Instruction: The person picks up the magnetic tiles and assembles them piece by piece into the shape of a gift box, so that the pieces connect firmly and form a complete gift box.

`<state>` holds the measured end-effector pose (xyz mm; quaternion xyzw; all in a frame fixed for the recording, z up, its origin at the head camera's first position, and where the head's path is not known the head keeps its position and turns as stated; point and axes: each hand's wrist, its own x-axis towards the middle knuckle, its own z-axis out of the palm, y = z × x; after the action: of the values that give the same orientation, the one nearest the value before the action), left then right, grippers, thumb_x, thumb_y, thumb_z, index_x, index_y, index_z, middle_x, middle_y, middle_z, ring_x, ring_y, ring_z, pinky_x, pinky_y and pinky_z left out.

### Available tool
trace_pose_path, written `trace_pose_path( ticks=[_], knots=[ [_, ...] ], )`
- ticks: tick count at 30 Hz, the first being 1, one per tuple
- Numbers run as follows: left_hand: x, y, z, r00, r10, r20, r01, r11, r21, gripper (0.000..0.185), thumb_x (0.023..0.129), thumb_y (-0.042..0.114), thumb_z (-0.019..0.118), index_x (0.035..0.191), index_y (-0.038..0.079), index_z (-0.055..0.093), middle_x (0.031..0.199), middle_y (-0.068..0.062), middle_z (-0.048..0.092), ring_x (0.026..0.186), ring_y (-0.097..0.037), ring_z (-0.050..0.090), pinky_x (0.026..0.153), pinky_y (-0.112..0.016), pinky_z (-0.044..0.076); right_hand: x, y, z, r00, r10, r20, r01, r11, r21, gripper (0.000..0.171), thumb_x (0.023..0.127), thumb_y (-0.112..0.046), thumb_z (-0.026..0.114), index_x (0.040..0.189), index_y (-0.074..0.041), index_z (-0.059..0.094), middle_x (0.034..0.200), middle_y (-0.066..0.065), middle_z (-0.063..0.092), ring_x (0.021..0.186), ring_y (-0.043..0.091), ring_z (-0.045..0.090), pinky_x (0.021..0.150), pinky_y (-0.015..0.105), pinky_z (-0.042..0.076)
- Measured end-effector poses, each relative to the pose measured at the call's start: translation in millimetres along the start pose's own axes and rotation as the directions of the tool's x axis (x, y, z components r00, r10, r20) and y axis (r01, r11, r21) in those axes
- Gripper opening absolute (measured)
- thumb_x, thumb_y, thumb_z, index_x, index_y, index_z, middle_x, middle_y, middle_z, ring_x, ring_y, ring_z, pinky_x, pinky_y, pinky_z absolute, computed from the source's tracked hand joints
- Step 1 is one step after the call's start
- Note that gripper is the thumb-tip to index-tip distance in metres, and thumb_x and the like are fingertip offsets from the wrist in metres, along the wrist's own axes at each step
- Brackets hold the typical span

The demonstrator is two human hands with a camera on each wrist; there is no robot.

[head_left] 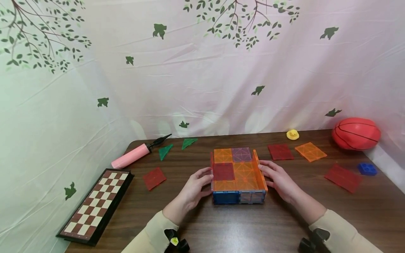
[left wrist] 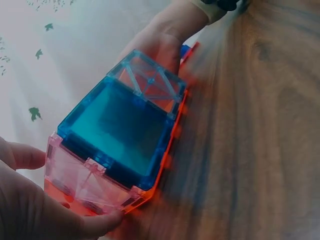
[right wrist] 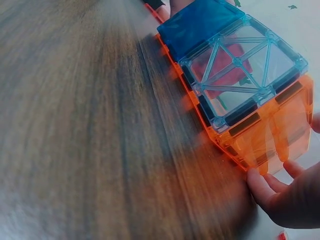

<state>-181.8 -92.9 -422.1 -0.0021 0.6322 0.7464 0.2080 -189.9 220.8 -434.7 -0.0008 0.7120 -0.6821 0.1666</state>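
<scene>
A box of translucent magnetic tiles sits on the table between my two hands. Orange and red tiles line its inside, with an orange and a purple tile along the back. Blue and clear tiles make up the near wall. My left hand grips the pinkish left wall, its fingertips at the upper and lower edges. On the opposite side, my right hand holds the orange right wall, with fingers spread across its outer face.
Loose red and green tiles lie left; red and orange tiles lie right. A chessboard and pink pump stand left. A rubber duck, red ball and blue block are right.
</scene>
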Motion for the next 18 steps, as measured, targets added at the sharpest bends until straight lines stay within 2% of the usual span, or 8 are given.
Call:
trace_pose_path(
  ticks=[6, 8, 11, 15, 18],
  knots=[
    [-18.8, -4.1, 3.3, 0.999, -0.034, 0.004, 0.034, 0.999, -0.007, 0.062, 0.103, 0.025, 0.055, 0.155, -0.001, 0.035, 0.148, -0.025, 0.047, 0.134, -0.041, 0.041, 0.100, -0.064, 0.043, 5, -3, -2, 0.999, -0.036, -0.022, 0.036, 0.999, -0.021, 0.075, 0.107, -0.051, 0.044, 0.159, 0.000, 0.023, 0.160, 0.024, 0.029, 0.142, 0.039, 0.036, 0.106, 0.035, 0.045],
    [-26.2, -5.3, 5.2, 0.999, -0.038, 0.005, 0.039, 0.999, -0.022, 0.062, 0.103, 0.025, 0.054, 0.156, 0.000, 0.033, 0.149, -0.026, 0.044, 0.136, -0.042, 0.038, 0.098, -0.067, 0.043, 9, -5, -4, 0.997, -0.066, -0.031, 0.065, 0.998, -0.013, 0.074, 0.108, -0.051, 0.041, 0.159, -0.001, 0.024, 0.161, 0.023, 0.028, 0.144, 0.039, 0.034, 0.106, 0.031, 0.044],
    [-34.3, -6.9, 8.3, 0.999, -0.042, 0.009, 0.043, 0.997, -0.068, 0.063, 0.103, 0.023, 0.053, 0.157, 0.000, 0.031, 0.152, -0.028, 0.039, 0.138, -0.044, 0.031, 0.097, -0.071, 0.042, 17, -7, -6, 0.993, -0.114, -0.036, 0.114, 0.994, 0.000, 0.072, 0.109, -0.050, 0.040, 0.159, -0.001, 0.024, 0.162, 0.021, 0.026, 0.146, 0.039, 0.029, 0.110, 0.034, 0.040],
    [-37.6, -9.4, 11.7, 1.000, -0.026, 0.016, 0.028, 0.993, -0.118, 0.063, 0.103, 0.019, 0.052, 0.157, -0.002, 0.028, 0.154, -0.030, 0.035, 0.141, -0.047, 0.028, 0.099, -0.071, 0.041, 28, -9, -8, 0.990, -0.140, -0.019, 0.140, 0.990, 0.013, 0.071, 0.109, -0.049, 0.040, 0.160, -0.002, 0.023, 0.163, 0.020, 0.025, 0.148, 0.039, 0.026, 0.117, 0.044, 0.031],
    [-37.1, -11.0, 13.0, 1.000, -0.013, 0.015, 0.015, 0.991, -0.134, 0.062, 0.103, 0.015, 0.052, 0.157, -0.004, 0.027, 0.154, -0.030, 0.034, 0.142, -0.048, 0.028, 0.101, -0.070, 0.039, 33, -8, -9, 0.992, -0.125, -0.004, 0.125, 0.992, 0.016, 0.070, 0.109, -0.048, 0.041, 0.159, -0.001, 0.025, 0.162, 0.022, 0.027, 0.147, 0.039, 0.028, 0.115, 0.038, 0.035]
  ],
)
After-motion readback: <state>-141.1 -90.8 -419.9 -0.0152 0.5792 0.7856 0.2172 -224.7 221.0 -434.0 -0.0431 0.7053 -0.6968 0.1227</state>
